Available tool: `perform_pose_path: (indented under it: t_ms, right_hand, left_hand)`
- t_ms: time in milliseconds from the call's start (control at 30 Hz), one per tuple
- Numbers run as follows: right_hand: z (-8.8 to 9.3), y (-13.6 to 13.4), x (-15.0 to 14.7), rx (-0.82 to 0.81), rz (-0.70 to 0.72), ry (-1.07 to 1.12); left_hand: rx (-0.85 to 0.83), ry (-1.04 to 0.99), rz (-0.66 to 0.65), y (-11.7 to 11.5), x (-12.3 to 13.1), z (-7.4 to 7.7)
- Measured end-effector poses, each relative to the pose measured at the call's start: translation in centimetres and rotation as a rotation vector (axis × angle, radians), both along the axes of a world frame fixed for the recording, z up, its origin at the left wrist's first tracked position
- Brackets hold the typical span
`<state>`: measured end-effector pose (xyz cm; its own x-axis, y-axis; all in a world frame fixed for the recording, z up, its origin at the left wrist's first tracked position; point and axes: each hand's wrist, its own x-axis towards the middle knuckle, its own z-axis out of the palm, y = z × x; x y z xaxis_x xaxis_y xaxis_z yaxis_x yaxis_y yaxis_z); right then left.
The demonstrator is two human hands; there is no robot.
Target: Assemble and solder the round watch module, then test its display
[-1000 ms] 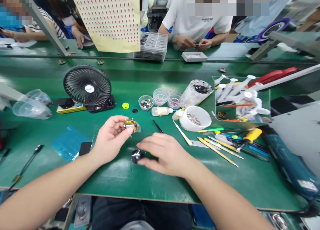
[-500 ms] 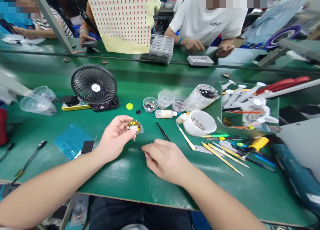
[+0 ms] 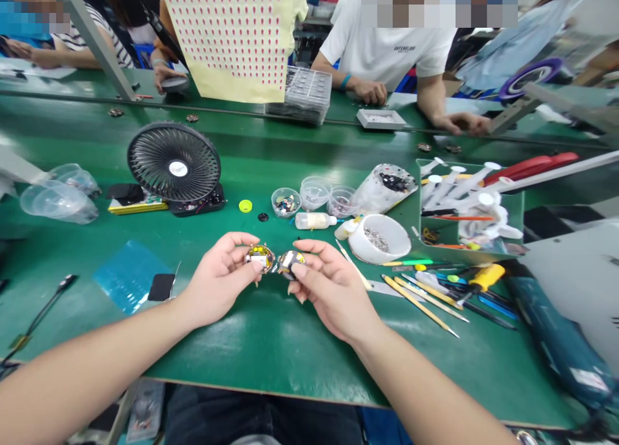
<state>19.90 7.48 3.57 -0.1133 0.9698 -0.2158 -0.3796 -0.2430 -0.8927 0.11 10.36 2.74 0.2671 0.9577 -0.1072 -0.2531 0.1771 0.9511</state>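
My left hand (image 3: pixel 217 276) pinches a small round piece with a gold rim and yellow centre (image 3: pixel 259 257) between thumb and fingers. My right hand (image 3: pixel 333 285) holds a second round piece, dark with a silvery face (image 3: pixel 291 263), in its fingertips. The two pieces sit side by side above the green bench mat (image 3: pixel 271 342), almost touching. My fingers hide part of each piece. Whether they actually touch is too small to tell.
Close to my hands stand small plastic cups of parts (image 3: pixel 285 202), a white bowl of metal bits (image 3: pixel 377 237) and a black desk fan (image 3: pixel 173 168). Wooden-handled tools (image 3: pixel 418 306) lie to the right. A co-worker's hands (image 3: pixel 370 91) rest across the bench.
My right hand has lifted the dark round piece off the mat and brought it next to the gold piece. My left hand has barely moved.
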Motion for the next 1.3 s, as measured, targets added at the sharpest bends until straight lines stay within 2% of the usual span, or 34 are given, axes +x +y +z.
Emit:
perform_pose_path:
  t_ms: [267, 400, 667, 833, 933, 1167, 1300]
  right_hand:
    - [-0.6, -0.1, -0.7, 0.084, 0.051, -0.066]
    - [-0.9, -0.3, -1.3, 0.105, 0.027, -0.125]
    - [-0.8, -0.9, -1.8, 0.184, -0.025, -0.259]
    - [-1.0, -1.2, -1.7, 0.274, -0.026, -0.300]
    - [-1.0, -1.3, -1.6, 0.272, -0.009, -0.288]
    - [-0.4, -1.0, -1.5, 0.210, 0.036, -0.203]
    - [-0.2, -0.7, -1.3, 0.217, 0.047, -0.182]
  left_hand:
    - [0.078, 0.060, -0.044, -0.8, 0.1, 0.0]
    - [0.110, 0.108, -0.093, -1.3, 0.1, -0.4]
    - [0.291, 0.188, -0.081, -1.7, -0.4, -0.8]
    - [0.329, 0.318, -0.082, -1.5, -0.6, -0.9]
    - [0.347, 0.358, -0.076, -1.3, -0.5, -0.7]
    - [0.192, 0.161, -0.175, -0.9, -0.5, -0.2]
    - [0.159, 0.075, -0.199, -0.9, -0.3, -0.2]
